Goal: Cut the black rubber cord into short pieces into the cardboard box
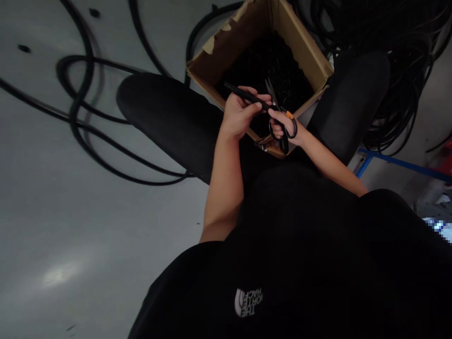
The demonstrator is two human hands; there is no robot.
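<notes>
The left hand (236,115) is held over the near part of an open cardboard box (302,42), its grip pinching a short piece of black cable (243,92) between thumb and fingers. The cable piece slants, its upper end pointing away to the left, above the box's contents. The right hand (290,127) has its grip closed around a pair of black scissors (274,100) with an orange mark near the handle; the blades point up and away, just beside the cable piece. Whether the right thumb touches the cable's near end cannot be determined.

The box has torn edges, stands between the person's legs and contains dark scraps (286,61). Long black cables (82,84) loop across the grey floor (106,226) at left; a tangled cable heap (399,94) lies at right.
</notes>
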